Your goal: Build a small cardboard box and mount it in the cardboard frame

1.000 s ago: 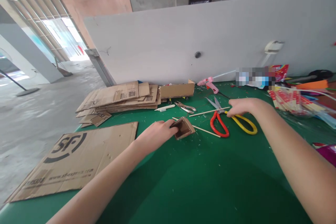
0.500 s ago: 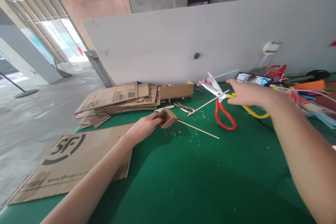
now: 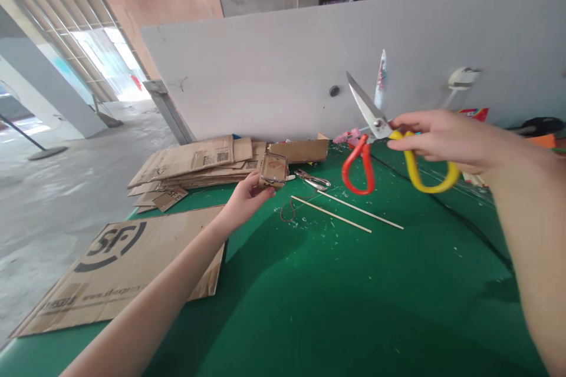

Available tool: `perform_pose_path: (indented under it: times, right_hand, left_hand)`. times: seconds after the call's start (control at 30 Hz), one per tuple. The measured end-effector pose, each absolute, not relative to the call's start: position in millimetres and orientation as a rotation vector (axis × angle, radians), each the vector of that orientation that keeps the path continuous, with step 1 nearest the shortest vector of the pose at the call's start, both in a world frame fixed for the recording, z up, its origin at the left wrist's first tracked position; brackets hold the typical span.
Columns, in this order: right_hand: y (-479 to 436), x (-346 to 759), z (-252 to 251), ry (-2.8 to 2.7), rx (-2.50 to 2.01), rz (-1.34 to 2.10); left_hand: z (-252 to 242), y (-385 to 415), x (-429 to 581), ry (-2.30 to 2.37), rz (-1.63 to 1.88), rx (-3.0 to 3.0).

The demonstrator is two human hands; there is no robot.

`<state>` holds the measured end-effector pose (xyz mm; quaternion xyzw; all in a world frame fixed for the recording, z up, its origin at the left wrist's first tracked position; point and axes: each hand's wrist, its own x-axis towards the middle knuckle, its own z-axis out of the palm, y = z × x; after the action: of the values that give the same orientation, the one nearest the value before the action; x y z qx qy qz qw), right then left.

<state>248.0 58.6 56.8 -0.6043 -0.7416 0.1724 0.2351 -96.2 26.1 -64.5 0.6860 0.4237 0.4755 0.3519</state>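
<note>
My left hand (image 3: pixel 248 195) is closed on a small cardboard box (image 3: pixel 273 169), tipped so its open side faces me. Raised above the table, my right hand (image 3: pixel 424 132) grips a pair of scissors (image 3: pixel 377 123) by the yellow handle. The blades are spread and point up, while the red handle hangs free. Between the hands, two thin wooden sticks (image 3: pixel 345 215) lie on the green table (image 3: pixel 336 306). Beside them are a loop of thin red wire (image 3: pixel 287 215) and metal pliers (image 3: pixel 315 180).
Flattened cardboard pieces (image 3: pixel 190 159) are stacked at the back left, with a large printed sheet (image 3: pixel 145 271) in front. A grey partition (image 3: pixel 265 82) runs behind the table. A black cable (image 3: pixel 469 227) crosses the right side, and a pink object (image 3: pixel 347 136) sits at the back.
My right hand has lifted the scissors, and their blades have spread wider. One stick that slanted up near the scissors now lies flat on the table. My left hand has raised and turned the box.
</note>
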Motion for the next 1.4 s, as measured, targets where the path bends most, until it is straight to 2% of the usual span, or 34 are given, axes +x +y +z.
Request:
perform_pose_path:
  times: [0.07, 0.17, 0.37, 0.57, 0.8, 0.97, 1.2, 1.4]
  right_hand:
    - [60.2, 232.7, 46.3, -1.902, -1.383, 0.969]
    - [66.5, 210.4, 23.5, -1.690, -1.052, 1.357]
    - [80.3, 193.5, -24.2, -1.597, -0.869, 1.706]
    - [84.8, 193.3, -55.4, -1.611, -0.672, 1.891]
    - [73.4, 185.6, -38.2, -1.775, -0.800, 1.792]
    - [64.2, 174.4, -23.5, -1.968, -0.645, 1.746]
    - [57.7, 164.7, -18.7, -2.058, -0.715, 1.478]
    - [51.3, 172.7, -0.8, -2.185, -0.953, 1.285]
  left_hand:
    - [-63.7, 23.8, -91.7, 1.010, 1.245, 1.609]
    - [-61.9, 19.7, -86.2, 0.913, 1.257, 1.458]
    - [-58.5, 16.4, -82.6, 0.875, 1.291, 1.338]
    - [-53.9, 13.1, -81.0, 0.799, 1.353, 1.194]
    - [-49.5, 10.6, -80.1, 0.881, 1.394, 1.133]
    - [-48.9, 9.3, -78.5, 0.861, 1.383, 1.189]
    - [-46.3, 7.1, -74.8, 0.791, 1.390, 1.185]
    - [-48.4, 5.1, -75.5, 0.668, 1.363, 1.197]
